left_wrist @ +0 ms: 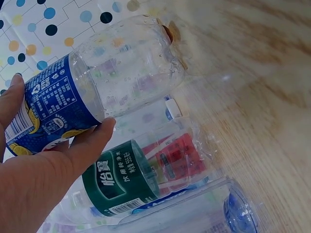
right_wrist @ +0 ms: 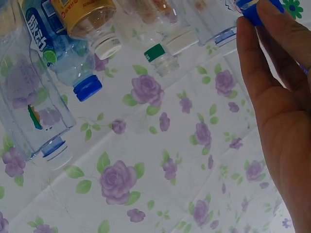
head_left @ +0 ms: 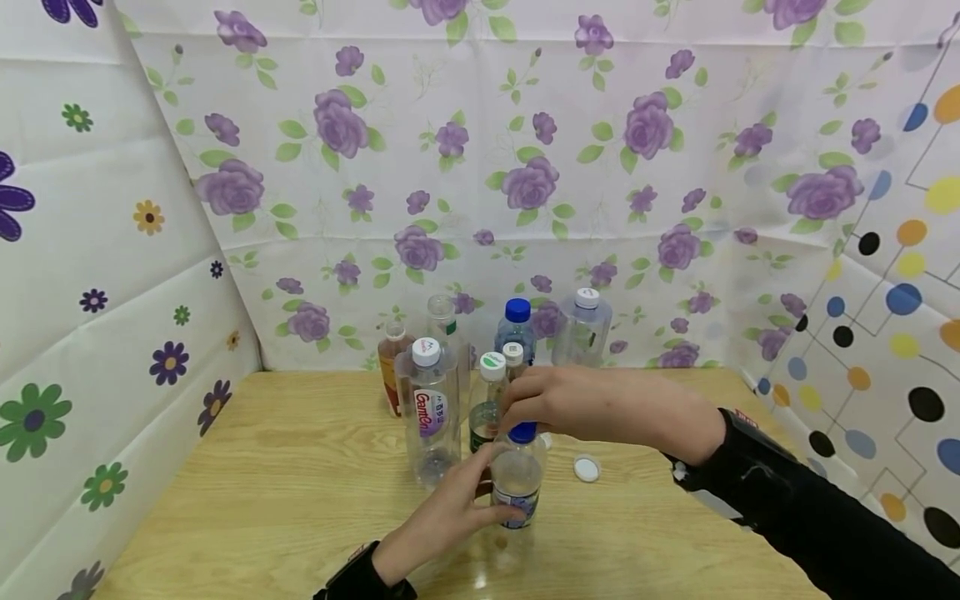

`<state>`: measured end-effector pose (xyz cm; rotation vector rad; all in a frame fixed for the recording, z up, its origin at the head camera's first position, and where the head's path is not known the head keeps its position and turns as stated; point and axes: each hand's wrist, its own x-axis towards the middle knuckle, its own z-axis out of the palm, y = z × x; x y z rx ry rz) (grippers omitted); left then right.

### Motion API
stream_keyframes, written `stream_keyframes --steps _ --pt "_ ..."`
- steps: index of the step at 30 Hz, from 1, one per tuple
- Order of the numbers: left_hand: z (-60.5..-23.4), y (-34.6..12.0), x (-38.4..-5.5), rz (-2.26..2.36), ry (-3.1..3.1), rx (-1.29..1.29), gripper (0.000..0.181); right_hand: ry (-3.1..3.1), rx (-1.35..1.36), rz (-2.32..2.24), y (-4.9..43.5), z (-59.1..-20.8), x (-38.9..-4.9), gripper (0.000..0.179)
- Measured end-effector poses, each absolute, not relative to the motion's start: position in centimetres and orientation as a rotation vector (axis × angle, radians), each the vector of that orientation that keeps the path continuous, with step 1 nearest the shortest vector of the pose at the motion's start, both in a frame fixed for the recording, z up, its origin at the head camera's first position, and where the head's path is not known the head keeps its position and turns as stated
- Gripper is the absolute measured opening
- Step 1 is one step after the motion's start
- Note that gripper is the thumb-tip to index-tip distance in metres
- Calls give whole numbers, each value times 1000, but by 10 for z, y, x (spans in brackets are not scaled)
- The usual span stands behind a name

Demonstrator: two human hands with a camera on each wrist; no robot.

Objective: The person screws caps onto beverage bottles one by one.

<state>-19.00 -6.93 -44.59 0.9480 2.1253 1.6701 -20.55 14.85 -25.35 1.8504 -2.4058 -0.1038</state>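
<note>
In the head view, a small clear plastic bottle (head_left: 517, 477) with a blue cap (head_left: 522, 432) stands upright near the front of the group. My left hand (head_left: 459, 498) grips it around the lower part. The left wrist view shows the thumb and fingers on its blue label (left_wrist: 54, 104), which has lemon pictures; the bottle's body (left_wrist: 131, 68) looks see-through, with droplets on the wall. From above, my right hand (head_left: 551, 402) reaches over the top. Its thumb and fingers pinch the blue cap (right_wrist: 266, 11) in the right wrist view.
Behind stand several bottles: a large clear one (head_left: 433, 442) with a white cap, a green-labelled one (head_left: 483, 417), an amber one (head_left: 393, 375), a blue-capped one (head_left: 516, 337) and a square clear one (head_left: 583, 333). A loose white cap (head_left: 587, 468) lies on the wooden table (head_left: 285, 475).
</note>
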Motion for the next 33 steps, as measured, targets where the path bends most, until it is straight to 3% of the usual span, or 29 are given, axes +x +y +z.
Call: stream_keyframes --steps 14,23,33 --pt "-445 -69 -189 1659 2136 967 71 -2523 1695 -120 145 -254 -204 26" --pt "-445 -70 -189 1668 2114 941 73 -2518 1818 -83 151 -248 -207 43" --pt "-444 -70 -188 1664 2120 926 72 -2390 1872 -69 148 -251 -207 26"
